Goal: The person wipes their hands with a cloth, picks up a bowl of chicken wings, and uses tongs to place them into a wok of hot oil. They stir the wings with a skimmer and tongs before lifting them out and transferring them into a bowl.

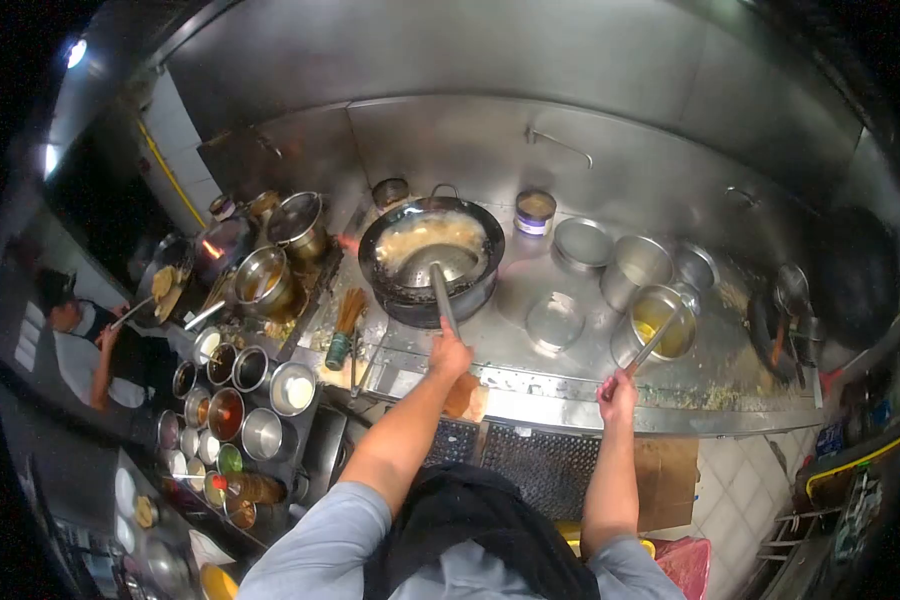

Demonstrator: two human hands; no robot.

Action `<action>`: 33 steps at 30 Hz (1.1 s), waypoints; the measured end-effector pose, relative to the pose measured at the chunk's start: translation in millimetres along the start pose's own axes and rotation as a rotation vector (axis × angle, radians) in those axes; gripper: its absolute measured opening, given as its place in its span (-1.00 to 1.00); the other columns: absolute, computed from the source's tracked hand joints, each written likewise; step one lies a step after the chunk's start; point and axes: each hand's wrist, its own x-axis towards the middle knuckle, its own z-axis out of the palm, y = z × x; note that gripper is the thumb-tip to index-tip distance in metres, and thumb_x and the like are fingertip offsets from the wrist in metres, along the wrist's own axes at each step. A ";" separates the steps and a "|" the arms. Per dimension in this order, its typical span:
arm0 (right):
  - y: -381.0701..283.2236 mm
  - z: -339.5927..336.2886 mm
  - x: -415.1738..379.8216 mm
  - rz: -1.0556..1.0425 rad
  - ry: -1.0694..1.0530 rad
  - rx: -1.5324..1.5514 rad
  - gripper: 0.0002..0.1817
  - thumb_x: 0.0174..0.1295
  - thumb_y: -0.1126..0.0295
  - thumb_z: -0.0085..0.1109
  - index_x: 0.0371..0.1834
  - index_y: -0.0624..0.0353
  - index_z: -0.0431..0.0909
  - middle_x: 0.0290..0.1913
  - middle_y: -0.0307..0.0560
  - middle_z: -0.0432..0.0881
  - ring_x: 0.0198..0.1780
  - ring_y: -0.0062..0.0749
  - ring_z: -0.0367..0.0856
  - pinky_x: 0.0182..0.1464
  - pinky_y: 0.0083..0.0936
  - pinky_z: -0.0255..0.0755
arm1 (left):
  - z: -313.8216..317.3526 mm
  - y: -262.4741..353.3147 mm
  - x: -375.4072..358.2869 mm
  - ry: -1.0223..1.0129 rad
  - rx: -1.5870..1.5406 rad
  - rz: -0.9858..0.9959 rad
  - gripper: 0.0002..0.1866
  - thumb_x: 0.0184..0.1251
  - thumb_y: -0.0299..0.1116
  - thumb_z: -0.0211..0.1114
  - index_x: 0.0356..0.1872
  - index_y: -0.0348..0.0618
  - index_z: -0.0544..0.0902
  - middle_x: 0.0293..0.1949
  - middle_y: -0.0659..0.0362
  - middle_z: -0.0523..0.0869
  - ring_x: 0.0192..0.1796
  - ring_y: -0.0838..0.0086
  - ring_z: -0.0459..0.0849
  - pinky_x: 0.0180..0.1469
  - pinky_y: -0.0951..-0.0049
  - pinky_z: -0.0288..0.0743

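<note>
My left hand (450, 354) is wrapped round the handle of a wide strainer (437, 268), whose round head rests in a black wok (370, 245) of bubbling, foamy liquid. To the right, my right hand (618, 393) grips the handle of a ladle (655, 340). The ladle's far end is at a metal pot (682, 345) with yellow liquid in it. A bamboo brush (347, 312) with a green-wrapped end lies left of the wok, near my left hand.
Metal pots (638, 262) and a labelled tin (535, 212) stand behind the ladle and wok. Several seasoning containers (227, 412) fill the left side. Another person (95, 350) works at a wok at far left. Utensils (792, 290) lie at the right.
</note>
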 end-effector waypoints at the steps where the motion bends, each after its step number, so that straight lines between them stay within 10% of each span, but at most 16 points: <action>1: 1.5 0.2 -0.4 -0.043 -0.016 -0.020 -0.89 0.30 0.29 0.16 -0.20 -0.06 0.45 -0.49 -0.33 0.44 -0.51 -0.53 0.44 -0.36 -0.42 0.37 | 8.0 -1.3 9.1 -0.059 0.027 -0.042 0.07 0.19 -0.18 0.32 0.53 -0.20 -0.25 0.18 -0.29 0.51 0.27 -0.04 0.50 0.30 0.12 0.37; 13: -35.9 -18.7 -28.4 -0.338 0.113 -0.416 -0.85 0.12 0.52 -0.02 -0.26 0.04 0.30 -0.61 -0.30 0.32 -0.71 -0.60 0.31 -0.76 -0.59 0.21 | -108.6 -25.7 5.7 -0.174 -0.024 -0.013 -0.14 0.22 -0.30 0.19 0.49 -0.35 -0.02 -0.07 -0.31 0.67 -0.05 -0.04 0.70 0.09 0.07 0.53; 18: -12.2 -5.3 -50.0 -0.478 0.100 -0.408 -0.84 0.16 0.53 -0.05 -0.19 0.11 0.32 -0.61 -0.28 0.33 -0.75 -0.59 0.30 -0.77 -0.61 0.19 | -52.2 -67.7 41.9 0.034 0.097 0.163 -0.20 0.28 -0.30 0.15 0.49 -0.28 0.00 -0.15 -0.24 0.70 -0.37 0.09 0.76 -0.39 0.20 0.66; 23: -12.2 7.3 -55.6 -0.516 0.119 -0.435 -0.82 0.16 0.52 -0.05 -0.16 0.13 0.33 -0.60 -0.27 0.34 -0.74 -0.59 0.30 -0.77 -0.61 0.19 | -52.4 -29.7 -4.8 -0.078 -0.174 0.003 -0.17 0.31 -0.27 0.16 0.51 -0.25 -0.06 -0.14 -0.23 0.70 -0.36 0.09 0.76 -0.32 0.20 0.69; 29: -12.9 -8.8 -22.4 -0.426 0.146 -0.433 -0.80 0.18 0.49 -0.06 -0.12 0.10 0.36 -0.59 -0.30 0.34 -0.71 -0.60 0.33 -0.76 -0.61 0.20 | -19.4 -77.4 -14.6 0.028 0.001 0.249 -0.19 0.30 -0.20 0.23 0.49 -0.21 0.05 -0.10 -0.26 0.67 -0.17 -0.05 0.72 -0.08 0.08 0.60; 33: -11.2 -17.5 -7.9 -0.332 0.143 -0.382 -0.83 0.19 0.46 -0.04 -0.16 0.01 0.37 -0.57 -0.28 0.38 -0.66 -0.57 0.36 -0.71 -0.56 0.25 | -57.4 -96.9 -72.7 0.158 -0.178 0.280 -0.45 0.28 -0.19 0.26 0.28 -0.10 0.43 -0.20 -0.13 0.72 -0.10 -0.05 0.68 -0.01 0.10 0.55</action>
